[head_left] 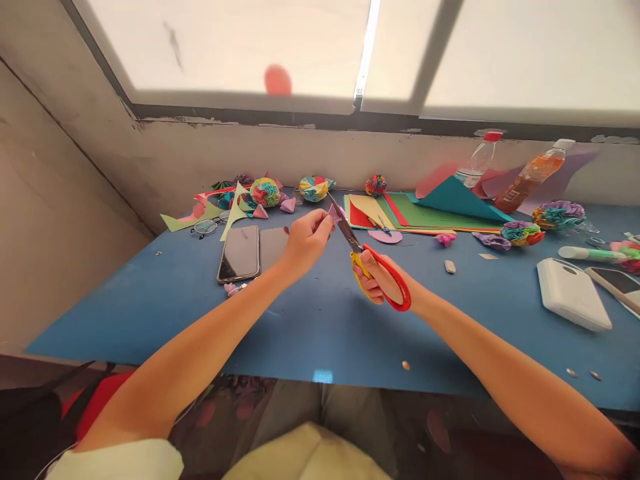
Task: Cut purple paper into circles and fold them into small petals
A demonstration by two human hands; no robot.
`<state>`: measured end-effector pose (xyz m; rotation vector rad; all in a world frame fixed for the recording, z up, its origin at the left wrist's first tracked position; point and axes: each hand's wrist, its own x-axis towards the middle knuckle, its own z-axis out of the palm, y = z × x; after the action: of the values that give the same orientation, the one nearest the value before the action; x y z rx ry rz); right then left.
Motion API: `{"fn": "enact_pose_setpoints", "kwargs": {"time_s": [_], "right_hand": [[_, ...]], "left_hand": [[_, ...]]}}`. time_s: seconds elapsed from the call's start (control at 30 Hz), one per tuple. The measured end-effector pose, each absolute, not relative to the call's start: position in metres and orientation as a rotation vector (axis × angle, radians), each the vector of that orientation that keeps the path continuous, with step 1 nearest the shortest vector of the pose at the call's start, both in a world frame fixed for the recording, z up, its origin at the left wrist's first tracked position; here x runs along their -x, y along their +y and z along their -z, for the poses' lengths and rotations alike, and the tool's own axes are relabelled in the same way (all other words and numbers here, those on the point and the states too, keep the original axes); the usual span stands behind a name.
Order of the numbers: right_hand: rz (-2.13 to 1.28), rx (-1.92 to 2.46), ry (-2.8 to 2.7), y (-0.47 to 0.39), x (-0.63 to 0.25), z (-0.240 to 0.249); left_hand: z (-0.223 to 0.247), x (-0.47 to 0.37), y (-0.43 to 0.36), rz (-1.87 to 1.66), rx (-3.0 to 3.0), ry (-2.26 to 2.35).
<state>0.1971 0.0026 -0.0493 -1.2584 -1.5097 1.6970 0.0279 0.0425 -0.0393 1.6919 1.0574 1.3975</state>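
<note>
Above the middle of the blue table, my left hand (pixel 306 241) pinches a small folded piece of purple paper (pixel 335 213) between thumb and fingertips. My right hand (pixel 376 275) grips a pair of scissors (pixel 403 293) with a red and a yellow handle loop. The scissor blades point up and to the left, with the purple paper at them. Whether they are cutting into it, I cannot tell. Below and left of my left hand lies a dark phone (pixel 240 254). Behind my hands sits a round purple paper piece (pixel 385 237).
Along the wall stand pleated paper balls (pixel 265 192), a stack of coloured sheets (pixel 430 215) and two bottles, one with orange drink (pixel 533 175). Glasses (pixel 205 228) and paper scraps lie at left. A white power bank (pixel 573 293) rests on the blue table (pixel 310 333) at right.
</note>
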Motion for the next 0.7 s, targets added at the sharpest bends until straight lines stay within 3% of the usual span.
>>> {"fn": "enact_pose_setpoints", "kwargs": {"time_s": [0.37,0.7], "right_hand": [[-1.584,0.966,-1.824,0.002,-0.201,0.056],[-1.478,0.959,-1.891,0.003,-0.202,0.052]], "left_hand": [[0.031,-0.027,0.041,-1.709,-1.449,0.903],[0.037,-0.025,0.042,-1.625,-1.637,0.951]]}}
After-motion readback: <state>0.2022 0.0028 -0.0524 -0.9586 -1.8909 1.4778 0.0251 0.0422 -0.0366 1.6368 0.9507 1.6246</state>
